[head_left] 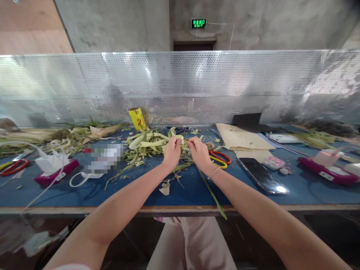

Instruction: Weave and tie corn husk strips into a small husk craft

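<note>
My left hand (172,150) is closed in a pinch on a pale green plant strip, of which only a small bit shows at the fingertips. Just to its right, my right hand (199,152) is also closed, its fingertips drawn together near the same strip; what sits between them is too small to make out. A heap of pale green leaves and husk-like strips (149,144) lies against the left hand. From under the right wrist a long green leaf (212,193) runs down over the table's front edge. Scissors with red and yellow handles (221,159) lie beside the right hand.
A yellow can-like container (137,119) stands behind the heap. To the right lie brown paper sheets (244,138), a phone (261,174) and a purple power strip (327,170); another power strip (54,174) and more scissors (15,167) are leftward. A perforated metal panel (180,86) closes the back.
</note>
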`<state>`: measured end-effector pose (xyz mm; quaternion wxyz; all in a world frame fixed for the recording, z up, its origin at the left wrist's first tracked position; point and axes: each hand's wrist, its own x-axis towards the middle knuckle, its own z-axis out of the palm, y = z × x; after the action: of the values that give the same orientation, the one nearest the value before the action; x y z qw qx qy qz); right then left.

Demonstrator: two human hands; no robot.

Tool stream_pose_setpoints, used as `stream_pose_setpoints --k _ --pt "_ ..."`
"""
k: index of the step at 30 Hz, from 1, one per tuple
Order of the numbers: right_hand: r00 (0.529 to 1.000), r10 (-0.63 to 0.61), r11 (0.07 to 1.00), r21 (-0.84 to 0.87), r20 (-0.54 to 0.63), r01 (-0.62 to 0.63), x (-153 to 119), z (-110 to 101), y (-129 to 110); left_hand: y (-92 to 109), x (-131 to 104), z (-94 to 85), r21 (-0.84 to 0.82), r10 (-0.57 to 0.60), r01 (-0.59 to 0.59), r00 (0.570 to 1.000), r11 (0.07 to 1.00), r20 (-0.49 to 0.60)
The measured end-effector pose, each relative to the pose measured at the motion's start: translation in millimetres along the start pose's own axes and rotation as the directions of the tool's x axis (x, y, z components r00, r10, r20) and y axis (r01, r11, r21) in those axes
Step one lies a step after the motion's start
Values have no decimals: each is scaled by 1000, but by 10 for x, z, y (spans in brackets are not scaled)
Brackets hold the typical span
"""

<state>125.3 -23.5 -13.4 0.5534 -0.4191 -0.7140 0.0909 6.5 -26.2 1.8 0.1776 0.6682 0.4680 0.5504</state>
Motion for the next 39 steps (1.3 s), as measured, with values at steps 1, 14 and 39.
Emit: stream_pose_setpoints --k 1,14,39 --pt "1000 0 1000 3 6 0 2 -22 6 -14 4 0 -11 -3 3 1000 1000 8" --pt "971 185 928 296 153 -224 25 67 72 -37 -9 -14 66 45 -41 997 997 -60" --pt "973 231 954 200 -16 -223 61 50 -19 -50 -20 61 -77 0 2 1000 997 24"
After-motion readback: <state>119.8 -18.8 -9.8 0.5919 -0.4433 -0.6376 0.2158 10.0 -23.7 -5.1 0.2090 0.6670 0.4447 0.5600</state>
